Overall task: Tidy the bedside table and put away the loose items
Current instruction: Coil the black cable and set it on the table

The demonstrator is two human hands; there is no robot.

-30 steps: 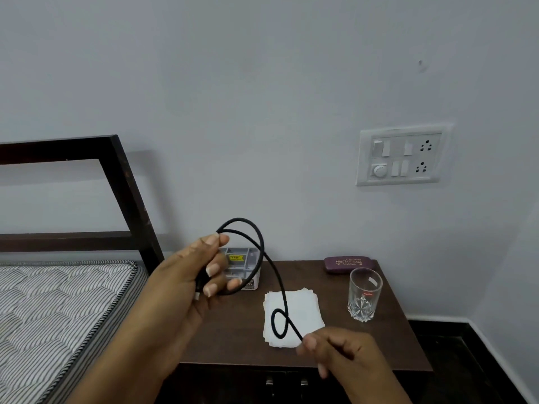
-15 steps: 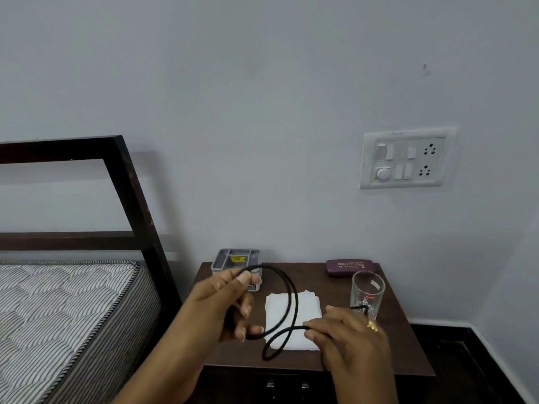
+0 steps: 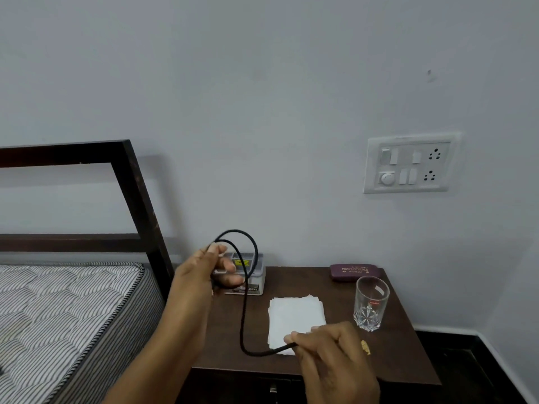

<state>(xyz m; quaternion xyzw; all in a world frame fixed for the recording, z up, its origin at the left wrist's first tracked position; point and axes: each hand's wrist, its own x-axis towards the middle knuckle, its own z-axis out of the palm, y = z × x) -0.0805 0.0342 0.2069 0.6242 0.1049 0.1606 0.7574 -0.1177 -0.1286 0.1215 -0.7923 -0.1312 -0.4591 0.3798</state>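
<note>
I read "PRINCE OPTICALS" in gold on maroon case (image 3: 354,272), back of worktop (image 3: 402,357). Small line under it too small for me. Grey box (image 3: 256,275): black label ending "...PEL", yellow lid sticker illegible. Glass (image 3: 371,304): red mark, unreadable.

Soft even indoor light, faint shadows on wall (image 3: 262,83), slight blur, wide-angle edge bending
</note>
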